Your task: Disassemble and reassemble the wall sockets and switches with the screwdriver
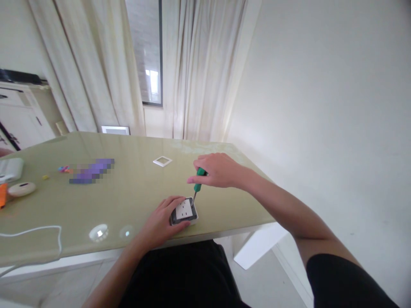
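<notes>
Near the front edge of the table lies a wall socket (184, 210), its white face set in a dark frame on a white box. My left hand (163, 217) grips it from the left, thumb on the near side and fingers on the far side. A screwdriver with a green handle (198, 187) stands tilted over the socket's right side, its tip against the dark frame. My right hand (218, 170) is closed around the top of that handle. The screw under the tip is too small to make out. Farther back lies a white square cover frame (162, 161).
The glossy greenish table (128, 201) meets a white wall (321, 107) on the right. To the left are a blurred purple object (93, 171), small colourful pieces (64, 169), a pale rounded device (22, 189) and a white cable (60, 239). Curtains hang behind.
</notes>
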{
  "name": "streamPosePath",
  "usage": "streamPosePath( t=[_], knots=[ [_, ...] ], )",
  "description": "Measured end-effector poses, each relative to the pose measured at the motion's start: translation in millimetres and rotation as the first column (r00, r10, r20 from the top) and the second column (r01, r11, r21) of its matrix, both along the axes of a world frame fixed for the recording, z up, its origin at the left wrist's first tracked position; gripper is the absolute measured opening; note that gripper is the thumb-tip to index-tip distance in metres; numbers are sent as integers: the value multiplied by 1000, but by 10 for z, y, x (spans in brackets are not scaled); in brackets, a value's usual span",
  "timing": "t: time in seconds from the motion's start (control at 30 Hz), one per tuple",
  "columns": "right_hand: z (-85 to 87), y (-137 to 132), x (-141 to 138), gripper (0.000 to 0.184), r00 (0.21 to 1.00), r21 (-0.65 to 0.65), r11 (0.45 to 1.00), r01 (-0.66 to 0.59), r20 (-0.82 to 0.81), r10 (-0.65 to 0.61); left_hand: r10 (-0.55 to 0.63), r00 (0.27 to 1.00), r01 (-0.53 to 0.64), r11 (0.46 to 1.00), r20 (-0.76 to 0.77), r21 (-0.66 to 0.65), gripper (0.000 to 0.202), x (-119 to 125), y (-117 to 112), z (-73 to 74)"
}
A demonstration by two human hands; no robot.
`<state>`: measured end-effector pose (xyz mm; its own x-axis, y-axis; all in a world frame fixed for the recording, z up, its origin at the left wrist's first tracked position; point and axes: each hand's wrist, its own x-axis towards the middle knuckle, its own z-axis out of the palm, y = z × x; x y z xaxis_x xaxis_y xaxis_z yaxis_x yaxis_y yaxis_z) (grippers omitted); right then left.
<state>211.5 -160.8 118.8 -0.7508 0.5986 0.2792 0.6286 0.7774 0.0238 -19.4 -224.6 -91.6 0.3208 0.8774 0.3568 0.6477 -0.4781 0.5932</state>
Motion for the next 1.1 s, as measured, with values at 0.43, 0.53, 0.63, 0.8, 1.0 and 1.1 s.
streamPosePath(
  t=[0.43, 0.53, 0.63, 0.8, 1.0, 1.1],
  knots=[
    [339, -98, -48, 43, 910, -155, 979, 135, 410, -61, -6, 1000, 6, 1000, -13, -12, 61, 5, -5, 19],
    [362, -76, -87, 54, 867, -38, 977, 209, 470, -167, -4, 1000, 4, 1000, -13, -14, 61, 7, -6, 19],
    [372, -39, -112, 47, 866, -78, 985, 155, 491, -97, -6, 1000, 6, 1000, -15, -18, 62, 3, -3, 12],
    [360, -6, -120, 34, 830, -88, 987, 136, 554, -65, -9, 1000, 8, 1000, -22, -30, 62, -4, 4, 0],
    [336, -17, -171, 36, 858, -118, 993, 10, 511, 52, -9, 1000, 8, 999, -23, -36, 63, 3, -1, 6],
    [340, -41, -237, 30, 827, -83, 996, 30, 562, 22, -8, 1000, 7, 999, -23, -34, 62, 5, -2, 8]
  ],
)
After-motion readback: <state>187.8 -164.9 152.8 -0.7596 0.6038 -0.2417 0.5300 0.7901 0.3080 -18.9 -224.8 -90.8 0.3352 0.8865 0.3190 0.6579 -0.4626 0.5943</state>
